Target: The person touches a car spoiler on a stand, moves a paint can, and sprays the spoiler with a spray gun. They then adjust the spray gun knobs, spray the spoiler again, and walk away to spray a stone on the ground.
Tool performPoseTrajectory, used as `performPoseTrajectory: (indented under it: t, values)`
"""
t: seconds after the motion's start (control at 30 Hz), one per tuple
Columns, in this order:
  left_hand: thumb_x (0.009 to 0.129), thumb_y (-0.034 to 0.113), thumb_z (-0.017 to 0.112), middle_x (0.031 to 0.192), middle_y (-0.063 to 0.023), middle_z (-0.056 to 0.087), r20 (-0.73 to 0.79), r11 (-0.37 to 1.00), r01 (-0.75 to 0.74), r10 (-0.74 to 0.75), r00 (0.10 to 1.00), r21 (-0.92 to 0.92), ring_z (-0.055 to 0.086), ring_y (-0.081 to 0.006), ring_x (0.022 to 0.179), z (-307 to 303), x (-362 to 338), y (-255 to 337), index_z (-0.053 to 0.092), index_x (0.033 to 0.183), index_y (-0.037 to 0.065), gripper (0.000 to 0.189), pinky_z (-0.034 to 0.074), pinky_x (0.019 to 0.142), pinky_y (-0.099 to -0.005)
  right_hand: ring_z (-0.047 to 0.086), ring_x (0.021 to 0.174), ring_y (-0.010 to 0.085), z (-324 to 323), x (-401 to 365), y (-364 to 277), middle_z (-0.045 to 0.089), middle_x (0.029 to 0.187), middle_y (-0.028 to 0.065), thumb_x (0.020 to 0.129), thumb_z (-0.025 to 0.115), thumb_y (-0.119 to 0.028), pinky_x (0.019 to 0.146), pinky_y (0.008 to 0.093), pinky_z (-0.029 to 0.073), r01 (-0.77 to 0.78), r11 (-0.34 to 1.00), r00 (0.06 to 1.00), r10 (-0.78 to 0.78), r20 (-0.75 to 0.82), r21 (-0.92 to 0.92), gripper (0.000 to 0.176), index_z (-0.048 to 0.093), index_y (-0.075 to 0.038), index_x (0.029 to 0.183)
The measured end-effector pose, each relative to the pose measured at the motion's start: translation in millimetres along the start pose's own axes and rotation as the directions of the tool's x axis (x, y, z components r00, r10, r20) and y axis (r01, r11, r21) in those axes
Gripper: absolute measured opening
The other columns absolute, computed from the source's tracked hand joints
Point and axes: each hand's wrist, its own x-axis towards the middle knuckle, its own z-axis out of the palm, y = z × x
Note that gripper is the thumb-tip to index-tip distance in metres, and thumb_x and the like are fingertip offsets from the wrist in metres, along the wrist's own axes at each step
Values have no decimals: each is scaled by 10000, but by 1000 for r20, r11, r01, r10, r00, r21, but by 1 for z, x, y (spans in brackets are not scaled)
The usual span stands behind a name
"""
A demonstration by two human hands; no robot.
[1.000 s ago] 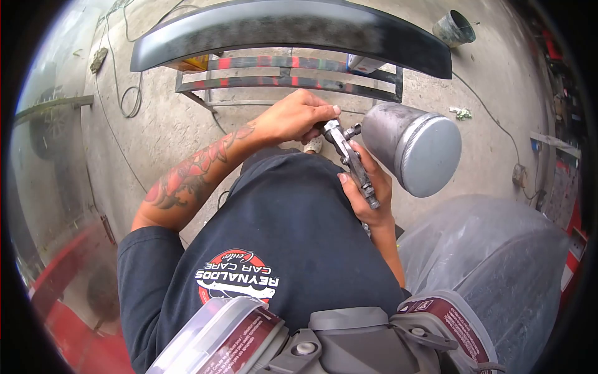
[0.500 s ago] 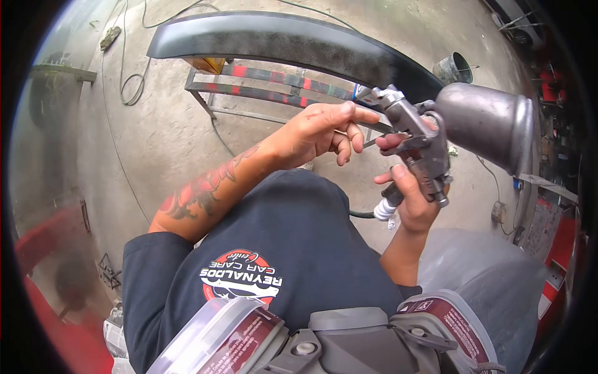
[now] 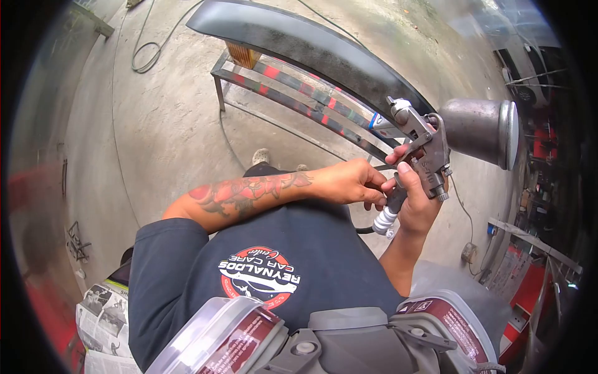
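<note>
My right hand (image 3: pixel 416 206) is wrapped round the handle of a metal spray gun (image 3: pixel 423 153), its thumb along the back of the grip. A grey paint cup (image 3: pixel 476 132) sits on the gun and points to the right. Below the handle, a white-wrapped hose fitting (image 3: pixel 384 221) joins a dark hose. My left hand (image 3: pixel 356 182) reaches across from the left with curled fingers, closed at the lower handle; the exact part they pinch is hidden. Behind the gun lies a long, dark, curved panel (image 3: pixel 299 47) with a patchy grey surface.
The panel rests on a metal stand (image 3: pixel 274 93) with red and black bars. A yellowish block (image 3: pixel 242 55) and a blue-and-white can (image 3: pixel 385 124) are beneath it. Hoses (image 3: pixel 146 62) lie on the concrete floor. My respirator (image 3: pixel 349 343) fills the bottom edge.
My left hand has moved from beside the gun's nozzle down to the lower handle, its fingers curling in. The view has shifted and turned; the right hand keeps its grip.
</note>
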Motion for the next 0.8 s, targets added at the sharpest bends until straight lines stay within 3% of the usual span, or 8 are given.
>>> performPoseTrajectory:
  t: [0.1,0.23,0.4,0.53,0.63,0.8]
  values:
    - [922,171,681,865,-68,729,-4,999,-3,3,1000,49,659,-126,825,-8,-10,-11,714,989,-7,193,519,777,-301,657,930,228,17,1,3,638,1078,163,859,625,-66,537,267,575,-19,999,1000,19,12,42,400,552,44,1237]
    - [905,169,700,845,-88,728,-40,984,-36,43,998,172,662,-146,794,-15,-24,-10,717,970,11,172,512,751,-325,655,915,228,28,-1,3,632,1032,165,845,580,11,566,252,582,-15,995,996,5,90,103,607,400,26,1425]
    - [862,175,694,776,-90,718,-55,962,-103,121,991,254,668,-202,696,-21,-43,1,722,897,40,141,507,680,-353,659,759,220,39,-12,1,628,1025,200,784,622,0,665,334,576,-26,985,990,2,139,171,689,388,39,1430]
    - [846,152,678,758,-82,715,-75,932,-176,209,975,315,661,-216,662,-25,-53,-4,719,880,65,102,503,657,-358,664,772,230,48,-16,0,628,1034,211,788,632,4,678,334,577,-9,980,978,-33,206,200,682,390,46,1424]
    - [841,141,672,737,-72,710,-103,927,-226,267,958,300,652,-212,645,-24,-61,-8,713,875,69,90,500,648,-355,646,862,261,58,-21,-9,607,988,171,758,646,-107,749,358,553,-69,994,984,55,170,80,774,337,29,1454]
    - [843,143,687,726,-78,702,-121,925,-228,275,954,304,642,-223,633,-27,-68,-8,701,864,69,78,495,639,-359,645,858,262,69,-24,-13,609,983,169,757,639,-101,797,388,543,-84,993,983,69,168,84,769,336,25,1453]
